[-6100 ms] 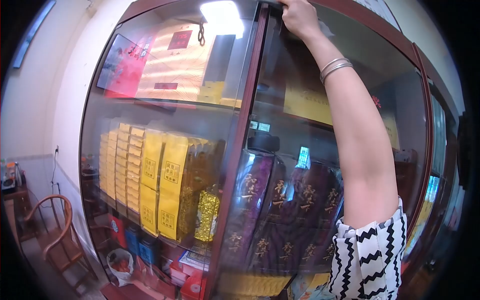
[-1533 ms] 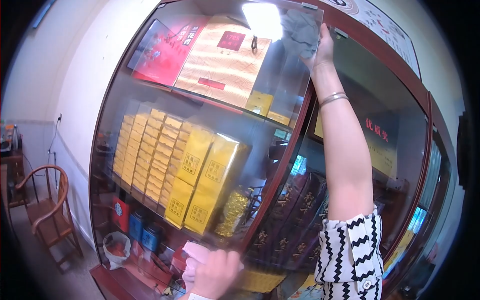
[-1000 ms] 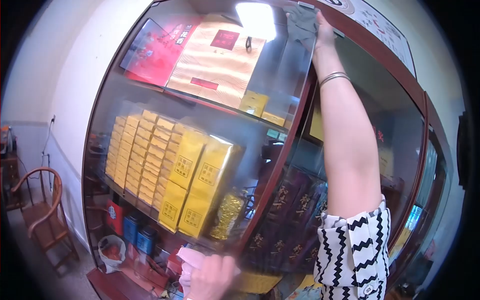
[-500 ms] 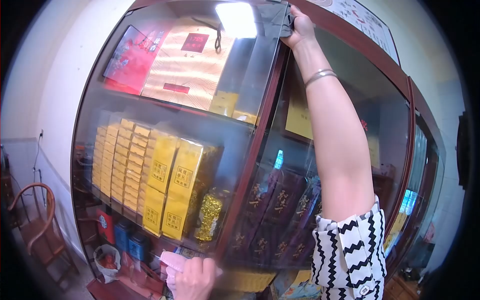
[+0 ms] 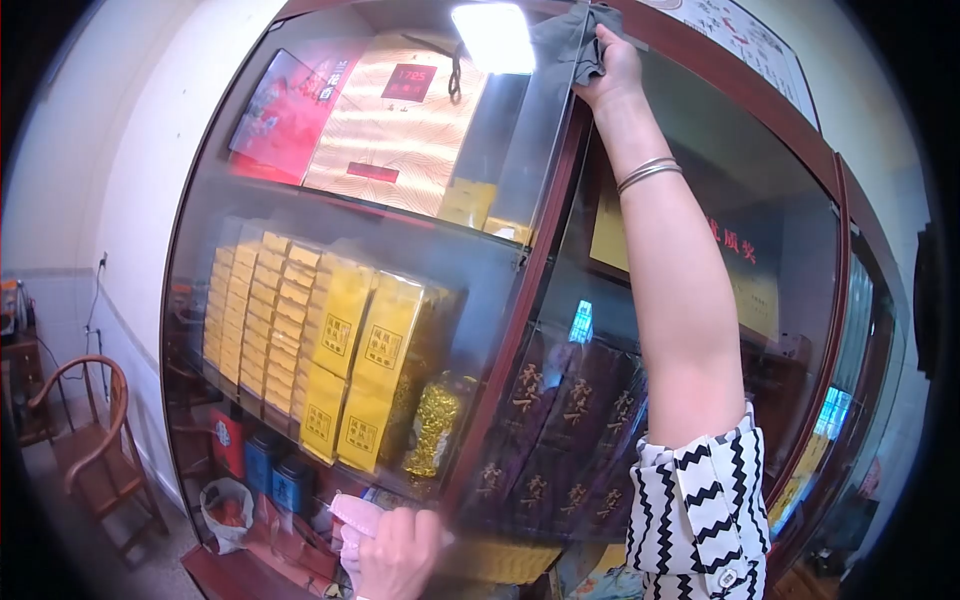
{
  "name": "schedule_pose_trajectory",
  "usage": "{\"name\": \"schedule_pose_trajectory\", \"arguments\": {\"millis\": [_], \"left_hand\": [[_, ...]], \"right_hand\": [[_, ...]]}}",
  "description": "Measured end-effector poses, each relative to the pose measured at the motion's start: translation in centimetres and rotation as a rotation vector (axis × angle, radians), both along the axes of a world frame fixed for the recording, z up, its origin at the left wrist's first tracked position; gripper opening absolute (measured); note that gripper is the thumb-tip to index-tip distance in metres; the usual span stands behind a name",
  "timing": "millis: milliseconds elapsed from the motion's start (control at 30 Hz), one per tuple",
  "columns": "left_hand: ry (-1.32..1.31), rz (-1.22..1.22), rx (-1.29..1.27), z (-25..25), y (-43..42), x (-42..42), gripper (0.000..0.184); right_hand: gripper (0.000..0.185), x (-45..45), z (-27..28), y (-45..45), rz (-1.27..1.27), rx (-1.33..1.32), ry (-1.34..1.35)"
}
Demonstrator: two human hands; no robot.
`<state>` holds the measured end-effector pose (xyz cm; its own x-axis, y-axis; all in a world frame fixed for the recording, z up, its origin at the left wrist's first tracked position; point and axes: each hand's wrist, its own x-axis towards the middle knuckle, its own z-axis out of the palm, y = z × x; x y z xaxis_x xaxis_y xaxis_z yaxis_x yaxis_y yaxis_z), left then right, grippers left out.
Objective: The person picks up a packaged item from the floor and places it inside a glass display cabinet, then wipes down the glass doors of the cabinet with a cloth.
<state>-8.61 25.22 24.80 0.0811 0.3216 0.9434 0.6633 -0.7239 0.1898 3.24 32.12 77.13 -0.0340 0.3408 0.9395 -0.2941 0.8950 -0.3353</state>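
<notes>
My right hand (image 5: pixel 612 72) is raised to the upper edge of a glass cabinet door (image 5: pixel 500 130). Its fingers are closed on a dark grey cloth (image 5: pixel 580 40), which lies bunched against the glass and the door's edge. Low in the view, my left hand (image 5: pixel 398 555) grips a pink cloth (image 5: pixel 352 520) near the bottom of the same door. Part of the pink cloth is hidden behind the fingers. Behind the glass stand yellow packets (image 5: pixel 385 365), stacks of small yellow boxes (image 5: pixel 245 310), and a clear jar with gold wrapping (image 5: pixel 436 430).
On the upper shelf are a patterned gift box (image 5: pixel 390 135) and a red box (image 5: pixel 285 120). Dark purple packs (image 5: pixel 560 420) fill the right-hand cabinet section. Blue tins (image 5: pixel 292 485) and a white bag (image 5: pixel 228 512) sit below. A wooden chair (image 5: pixel 105 450) stands at the left.
My view has shifted slightly, so the cabinet appears further right. The grey cloth now shows more, folded over the door's edge by my right hand. My left hand keeps the pink cloth low down.
</notes>
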Motion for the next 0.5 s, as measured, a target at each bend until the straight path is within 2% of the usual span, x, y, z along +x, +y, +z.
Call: {"name": "schedule_pose_trajectory", "arguments": {"millis": [67,267,367,400,500], "left_hand": [[0.004,-0.004,0.002,0.0,0.0,0.0,0.02],[0.008,0.01,0.013,0.1,-0.1,-0.1,0.02],[0.001,0.038,0.042,0.0,0.0,0.0,0.022],[-0.001,0.049,0.057,0.0,0.1,0.1,0.023],[0.079,-0.004,-0.116,-0.4,-0.3,0.1,0.018]], "right_hand": [[0.034,2.2,3.0,1.0,0.002,0.043,-0.151],[0.035,0.8,5.1,0.9,0.007,0.077,-0.044],[0.034,-0.8,1.9,-0.4,-0.033,0.019,0.032],[0.034,-0.9,1.7,-0.1,-0.026,0.007,-0.012],[0.036,0.1,0.8,0.5,0.041,-0.067,-0.199]]}}
